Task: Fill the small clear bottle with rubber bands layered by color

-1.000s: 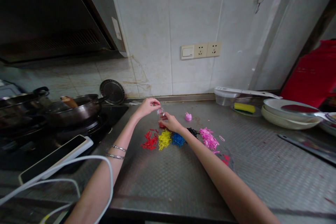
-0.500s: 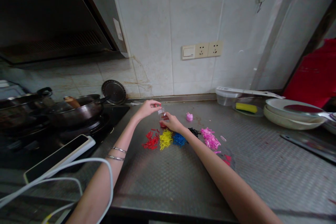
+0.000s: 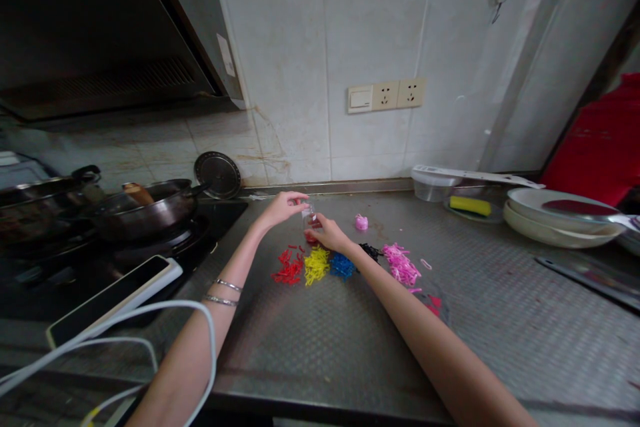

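A small clear bottle [image 3: 309, 212] with red pieces at its bottom stands on the counter. My right hand [image 3: 327, 233] is closed around its lower side. Over its mouth, my left hand [image 3: 286, 207] pinches a small red piece, probably a little rubber band. Just in front lie piles of small bands: red [image 3: 289, 268], yellow [image 3: 317, 265], blue [image 3: 341, 265], black [image 3: 369, 252] and pink [image 3: 401, 265]. My right wrist passes over the blue and black piles. A pink cap [image 3: 361, 222] sits behind them, right of the bottle.
Pans [image 3: 145, 213] stand on the stove at left, near a phone-like device [image 3: 113, 300] with white cables looping over my left forearm. At right are a plastic tub [image 3: 431, 187], a yellow sponge [image 3: 470, 205], stacked plates [image 3: 555, 228] and a knife [image 3: 590, 280]. More red bands [image 3: 434, 305] lie near my right forearm.
The view has shifted very slightly. Both hands keep nearly the same place at the bottle, and the piles look unchanged.
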### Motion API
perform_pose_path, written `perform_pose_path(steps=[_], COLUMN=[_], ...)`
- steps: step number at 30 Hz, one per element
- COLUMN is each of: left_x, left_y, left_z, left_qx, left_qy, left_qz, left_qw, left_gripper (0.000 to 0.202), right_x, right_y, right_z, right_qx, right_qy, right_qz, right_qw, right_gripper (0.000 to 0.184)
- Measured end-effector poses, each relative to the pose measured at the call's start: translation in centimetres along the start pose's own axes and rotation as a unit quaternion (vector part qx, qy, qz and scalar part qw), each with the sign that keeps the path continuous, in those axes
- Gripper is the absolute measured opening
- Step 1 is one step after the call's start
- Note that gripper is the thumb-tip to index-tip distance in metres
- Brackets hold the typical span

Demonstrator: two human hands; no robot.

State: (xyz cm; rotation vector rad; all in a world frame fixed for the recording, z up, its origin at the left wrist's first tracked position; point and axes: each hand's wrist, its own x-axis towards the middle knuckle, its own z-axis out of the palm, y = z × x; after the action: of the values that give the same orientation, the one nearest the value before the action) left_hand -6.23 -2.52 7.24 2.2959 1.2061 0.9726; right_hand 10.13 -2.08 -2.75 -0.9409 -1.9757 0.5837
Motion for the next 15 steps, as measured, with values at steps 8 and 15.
perform_pose_path(steps=[8,15], left_x=[-1.1,-4.2], left_y=[-0.8,-2.8], left_z=[-1.4,0.1], left_qx=[0.029,0.094], left_qy=[0.022,-0.12], left_qz=[-0.024,-0.108], left_qw=[0.999,0.982], left_gripper=[0.03,0.023], right_x=[0.0,0.0], right_y=[-0.4,-0.6], right_z=[-0.1,-0.2], right_qx=[0.0,0.004], right_qy=[-0.003,-0.007], right_qz=[0.004,0.018], right_qw=[1.0,1.0], right_gripper=[0.032,0.031])
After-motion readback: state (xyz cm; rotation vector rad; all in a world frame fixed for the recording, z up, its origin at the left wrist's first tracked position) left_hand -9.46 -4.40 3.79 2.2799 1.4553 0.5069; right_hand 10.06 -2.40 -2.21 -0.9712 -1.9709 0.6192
